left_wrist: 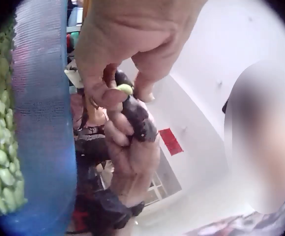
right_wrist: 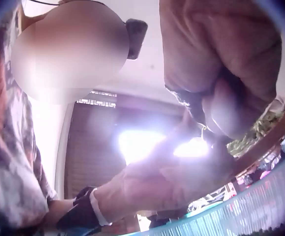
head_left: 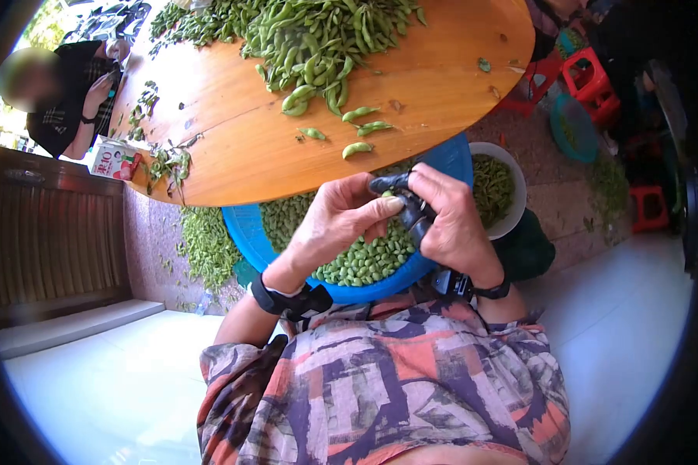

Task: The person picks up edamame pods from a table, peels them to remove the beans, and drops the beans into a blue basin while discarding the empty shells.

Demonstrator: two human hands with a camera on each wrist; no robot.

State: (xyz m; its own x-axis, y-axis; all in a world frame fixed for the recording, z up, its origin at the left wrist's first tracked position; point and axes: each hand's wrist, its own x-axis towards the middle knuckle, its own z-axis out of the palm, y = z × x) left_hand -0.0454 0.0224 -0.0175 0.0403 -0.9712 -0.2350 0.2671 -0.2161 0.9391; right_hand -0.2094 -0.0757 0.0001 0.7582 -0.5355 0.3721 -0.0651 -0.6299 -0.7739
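Observation:
Above a blue basket (head_left: 341, 294) of shelled green soybeans (head_left: 364, 262), my two hands meet fingertip to fingertip. A small green soybean pod (left_wrist: 125, 89), mostly hidden by fingers, shows between them. My left hand (head_left: 329, 225) pinches it with thumb and fingers. My right hand (head_left: 454, 225) has black covers (head_left: 415, 219) on its thumb and a finger, and these pinch the pod from the other side. In the right wrist view glare washes out the fingertips. Several loose soybean pods (head_left: 357, 149) lie on the wooden table (head_left: 434, 101) just beyond my hands.
A large pile of pods (head_left: 318, 46) covers the table's far side. At right stands a white bowl (head_left: 517, 190) of green pods or husks; red stools (head_left: 589, 77) are farther off. Empty-looking pods (head_left: 208, 240) cover the floor at left. Another person (head_left: 70, 101) sits at the table's far left.

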